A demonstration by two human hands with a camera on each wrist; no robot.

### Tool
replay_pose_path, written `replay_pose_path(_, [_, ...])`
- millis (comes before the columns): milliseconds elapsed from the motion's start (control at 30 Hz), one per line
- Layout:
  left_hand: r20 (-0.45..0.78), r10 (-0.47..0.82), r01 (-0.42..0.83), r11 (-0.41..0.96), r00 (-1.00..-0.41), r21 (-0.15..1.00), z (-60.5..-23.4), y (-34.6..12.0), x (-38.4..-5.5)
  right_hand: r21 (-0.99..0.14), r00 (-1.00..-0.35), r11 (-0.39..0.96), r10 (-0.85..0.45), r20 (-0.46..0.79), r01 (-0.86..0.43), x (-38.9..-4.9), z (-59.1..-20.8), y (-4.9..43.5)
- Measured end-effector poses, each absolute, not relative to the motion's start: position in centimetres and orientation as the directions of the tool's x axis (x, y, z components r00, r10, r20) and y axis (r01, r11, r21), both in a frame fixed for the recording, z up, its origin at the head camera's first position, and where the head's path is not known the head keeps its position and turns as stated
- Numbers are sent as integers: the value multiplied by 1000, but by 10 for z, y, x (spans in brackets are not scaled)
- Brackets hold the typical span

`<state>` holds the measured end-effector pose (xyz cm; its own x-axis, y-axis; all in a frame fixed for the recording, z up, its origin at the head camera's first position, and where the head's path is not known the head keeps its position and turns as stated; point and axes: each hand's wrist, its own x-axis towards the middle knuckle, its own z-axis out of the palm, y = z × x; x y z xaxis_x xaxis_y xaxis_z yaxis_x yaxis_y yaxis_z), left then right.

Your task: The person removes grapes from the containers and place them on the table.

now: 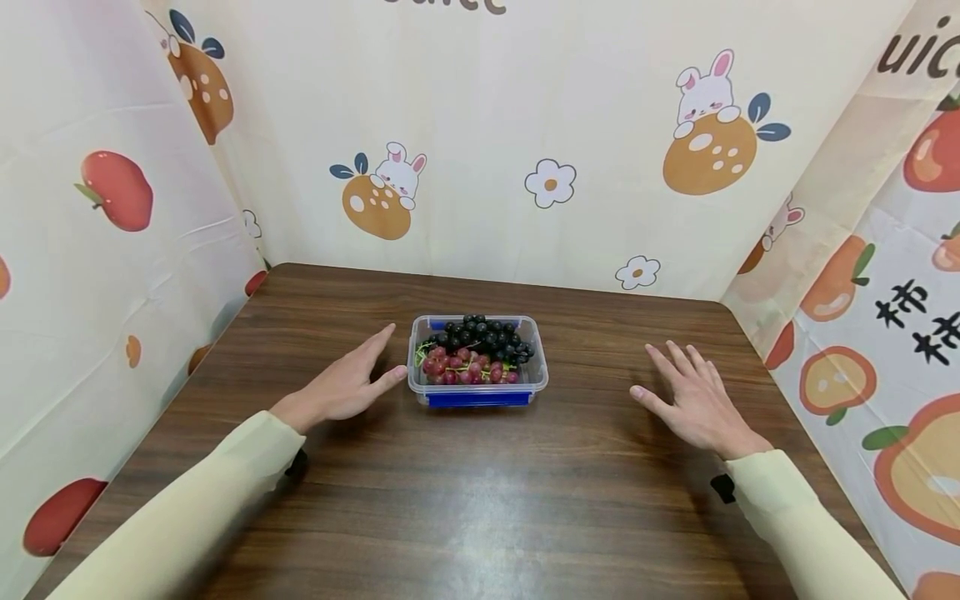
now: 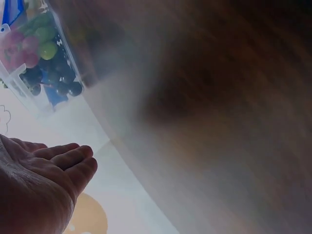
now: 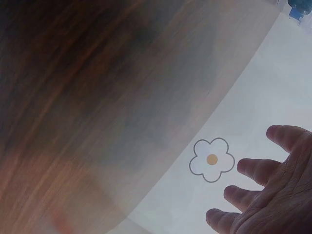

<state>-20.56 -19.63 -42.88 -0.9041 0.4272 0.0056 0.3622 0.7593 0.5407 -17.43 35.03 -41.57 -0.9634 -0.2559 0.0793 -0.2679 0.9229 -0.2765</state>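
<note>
Head view, plastic box [image 1: 480,388]: clear, rectangular, rounded at the corners and open-topped; it stands near the middle of my table [image 1: 465,500], with a blue strip [image 1: 478,400] along its 6 o'clock side.
Black grapes [image 1: 483,335]: round and glossy, heaped inside from 12 to 2 o'clock.
Red grapes [image 1: 453,365]: smooth, bunched at 6 o'clock, with thin green stems [image 1: 421,354] at 9.
Left hand [image 1: 347,381]: fingers straight, at 9 o'clock from the box; my thumb tip lies just at the rim, and I cannot tell whether it touches.
Right hand [image 1: 693,404]: fingers straight and spread, well apart from the box at 3 o'clock.
Surfaces: dark wood grain below, printed cloth [image 1: 480,100] at 12 o'clock.
Left wrist view, box: at 11 o'clock, green grapes [image 2: 48,50] showing through its wall; my extended fingers at 8.
Right wrist view, fingers: fanned at 4 o'clock; a blurred corner of the box at 1.
</note>
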Motion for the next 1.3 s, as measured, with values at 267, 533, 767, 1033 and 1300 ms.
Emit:
replay_pose_path(267, [-6,436,358,747,-900,560,-430,-187,-206,-274,-963,923,-257,83,-270,-175,-417,348])
replay_pose_path(533, [2,437,358,735,-900,576,-430,-181,-206,-284,-963,920,-259,71,-268,-174,-417,347])
replay_pose_path(767, [25,440,369,721,-898,587,-431,-174,-204,-284,-963,920,-260,72,-270,-174,-416,345])
replay_pose_path(1033, [67,450,390,682,-891,619,-432,-167,-203,-286,-962,919,-261,77,-272,-174,-416,344])
replay_pose_path(1300, [68,435,374,672,-898,639,-432,-159,-202,-291,-962,917,-263,76,-274,-174,-415,343])
